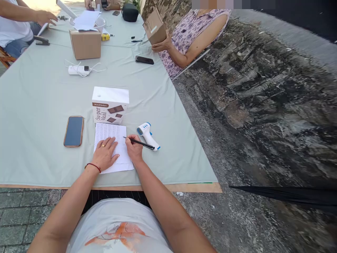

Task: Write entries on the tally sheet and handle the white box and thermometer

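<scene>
Flat on a printed sheet of paper (119,168) rests my left hand (105,153), fingers spread, with a ring and a red cord bracelet. My right hand (134,150) is closed round a black pen (143,143) at the sheet's right edge, its tip over the paper. Behind the sheet stands a white "Super Meal" box (110,104). A white and blue infrared thermometer (147,135) lies just right of my right hand. To the left of the paper is a smartphone (73,131), screen dark.
Farther along the cloth-covered table (39,116) are a white corded device (79,70), a cardboard box (85,45), a black phone (144,60), a yellow tape measure (105,37) and a black case (130,12). A person at right holds another cardboard box (154,27); other people sit at the far left and end.
</scene>
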The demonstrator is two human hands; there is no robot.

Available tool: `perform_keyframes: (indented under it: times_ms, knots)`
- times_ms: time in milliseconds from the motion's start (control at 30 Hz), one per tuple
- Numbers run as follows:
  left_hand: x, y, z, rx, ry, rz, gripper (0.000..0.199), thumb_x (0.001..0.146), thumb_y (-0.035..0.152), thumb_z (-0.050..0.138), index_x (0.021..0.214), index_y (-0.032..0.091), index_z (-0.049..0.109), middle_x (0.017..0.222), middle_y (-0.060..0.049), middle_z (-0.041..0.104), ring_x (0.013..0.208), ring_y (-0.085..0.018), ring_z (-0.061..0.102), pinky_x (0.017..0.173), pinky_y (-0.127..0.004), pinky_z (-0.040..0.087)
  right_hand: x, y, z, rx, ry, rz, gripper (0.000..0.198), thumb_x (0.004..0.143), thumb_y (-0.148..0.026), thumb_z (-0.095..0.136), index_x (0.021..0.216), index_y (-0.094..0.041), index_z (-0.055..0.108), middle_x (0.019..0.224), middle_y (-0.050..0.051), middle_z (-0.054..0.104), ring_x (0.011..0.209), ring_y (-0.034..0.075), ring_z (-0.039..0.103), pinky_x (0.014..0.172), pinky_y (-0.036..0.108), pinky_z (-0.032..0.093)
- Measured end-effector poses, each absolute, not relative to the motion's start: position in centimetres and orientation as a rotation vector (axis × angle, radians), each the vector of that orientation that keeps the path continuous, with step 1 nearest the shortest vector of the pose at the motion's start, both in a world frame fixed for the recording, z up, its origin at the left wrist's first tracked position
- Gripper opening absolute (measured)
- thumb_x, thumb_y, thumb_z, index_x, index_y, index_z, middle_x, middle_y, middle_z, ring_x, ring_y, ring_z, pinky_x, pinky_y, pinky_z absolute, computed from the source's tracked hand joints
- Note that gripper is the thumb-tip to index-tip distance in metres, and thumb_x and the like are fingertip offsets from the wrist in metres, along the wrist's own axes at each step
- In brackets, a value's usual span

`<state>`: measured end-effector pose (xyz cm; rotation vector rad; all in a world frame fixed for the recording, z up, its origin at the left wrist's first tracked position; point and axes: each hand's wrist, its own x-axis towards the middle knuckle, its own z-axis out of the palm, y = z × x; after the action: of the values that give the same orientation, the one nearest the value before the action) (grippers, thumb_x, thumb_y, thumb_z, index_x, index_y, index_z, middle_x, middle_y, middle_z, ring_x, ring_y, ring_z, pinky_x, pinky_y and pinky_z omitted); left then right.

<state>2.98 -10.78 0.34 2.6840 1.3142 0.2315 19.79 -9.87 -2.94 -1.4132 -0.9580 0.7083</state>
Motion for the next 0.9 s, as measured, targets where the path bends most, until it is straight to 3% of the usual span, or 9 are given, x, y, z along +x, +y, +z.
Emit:
perform_keyframes:
  times_ms: [500, 767, 900]
  knots:
    - [2.8, -10.7, 0.5, 2.645, 1.298, 0.33, 0.035, 0.095, 0.033, 0.061, 0.126, 0.017, 0.065, 0.148, -0.015, 0.057, 0.141, -0.033, 0.05, 0.115, -0.051, 0.042, 19.9, -9.9, -3.0, -1.414, -0.935, 0.747, 0.017, 0.074, -0.04, 0.059, 0.078, -0.023, 0.058, 0.074, -0.001, 0.062, 0.069, 0.016, 0.054, 0.067, 0.031, 0.049]
    - [2.7, -10.6, 1.1, 2.618, 1.31, 0.221, 0.031, 0.094, 0.03, 0.061, 0.124, 0.021, 0.065, 0.142, -0.013, 0.06, 0.129, -0.031, 0.057, 0.107, -0.05, 0.048, 20.0, -9.9, -3.1, -1.402, -0.958, 0.763, 0.022, 0.08, -0.045, 0.058, 0.083, -0.023, 0.058, 0.079, 0.0, 0.065, 0.072, 0.016, 0.057, 0.069, 0.031, 0.05]
    - [2.2, -8.5, 3.0, 2.593, 1.181, 0.047, 0.031, 0.097, 0.027, 0.05, 0.123, 0.02, 0.066, 0.136, -0.013, 0.065, 0.119, -0.031, 0.063, 0.097, -0.046, 0.053, 20.0, -9.9, -3.0, -1.398, -0.964, 0.761, 0.023, 0.08, -0.045, 0.059, 0.084, -0.023, 0.059, 0.08, 0.001, 0.065, 0.073, 0.017, 0.058, 0.069, 0.032, 0.051]
